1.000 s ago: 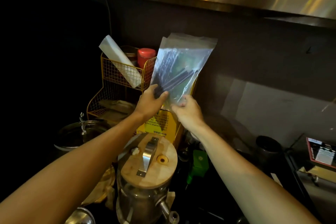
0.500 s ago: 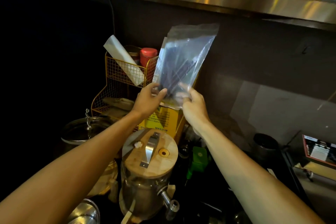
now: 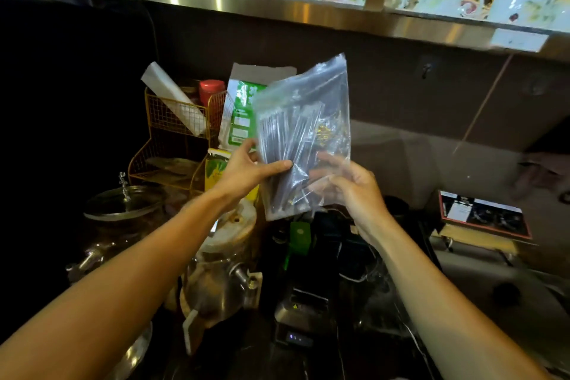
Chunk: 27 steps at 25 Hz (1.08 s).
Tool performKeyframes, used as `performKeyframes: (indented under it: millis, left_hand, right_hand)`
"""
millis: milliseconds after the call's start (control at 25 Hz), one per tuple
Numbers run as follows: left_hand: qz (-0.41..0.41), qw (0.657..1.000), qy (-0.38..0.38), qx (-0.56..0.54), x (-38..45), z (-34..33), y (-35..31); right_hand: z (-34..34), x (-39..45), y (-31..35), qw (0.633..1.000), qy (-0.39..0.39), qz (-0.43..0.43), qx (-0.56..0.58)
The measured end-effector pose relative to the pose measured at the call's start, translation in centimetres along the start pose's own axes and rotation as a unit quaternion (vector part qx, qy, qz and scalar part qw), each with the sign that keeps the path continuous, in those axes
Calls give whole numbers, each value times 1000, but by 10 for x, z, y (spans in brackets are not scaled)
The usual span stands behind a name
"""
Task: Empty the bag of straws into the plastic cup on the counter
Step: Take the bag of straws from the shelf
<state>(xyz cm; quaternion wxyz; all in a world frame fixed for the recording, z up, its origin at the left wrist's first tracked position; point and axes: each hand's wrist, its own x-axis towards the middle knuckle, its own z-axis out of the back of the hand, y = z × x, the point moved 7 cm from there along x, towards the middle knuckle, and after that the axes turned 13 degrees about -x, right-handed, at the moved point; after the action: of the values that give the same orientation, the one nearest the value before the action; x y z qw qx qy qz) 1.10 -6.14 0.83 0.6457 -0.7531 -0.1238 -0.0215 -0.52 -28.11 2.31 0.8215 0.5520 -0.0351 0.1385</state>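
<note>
A clear zip bag of dark straws [image 3: 303, 129] is held upright in the air in front of the dark back wall, its sealed top edge pointing up and to the right. My left hand [image 3: 246, 171] pinches the bag's lower left side, thumb lying across the straws. My right hand [image 3: 348, 185] grips the lower right corner from behind, fingers showing through the plastic. I cannot make out the plastic cup among the dim things on the counter.
A yellow wire rack [image 3: 172, 139] with a white roll and a red-lidded jar stands at the back left, a green-and-white pouch [image 3: 243, 108] beside it. A glass dispenser with wooden lid [image 3: 225, 259] sits under my left arm. A steel shelf [image 3: 277, 9] carries teacups overhead.
The bag has come away from the rack, toward me and to the right, uncovering the green-and-white pouch behind it. My view has tilted up, bringing the shelf of cups into sight.
</note>
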Motion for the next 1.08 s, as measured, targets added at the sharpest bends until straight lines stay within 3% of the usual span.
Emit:
performKeyframes:
  millis: [280,640,920,1080]
  left_hand:
    - [-12,999,15,-33,-69,-71,32]
    - [17,996,77,-37,-161,-114,88]
    - [104,986,128,-35,-228,-136,141]
    - [164,977,120,-64,-266,-145,181]
  right_hand:
    - [59,-86,-52,995,-11,-74,63]
    - [80,-188,-131,985,-3,-153,75]
    - [82,-277,-192,981,-46,-183,51]
    - [81,-326,-223,966,-80,-240,53]
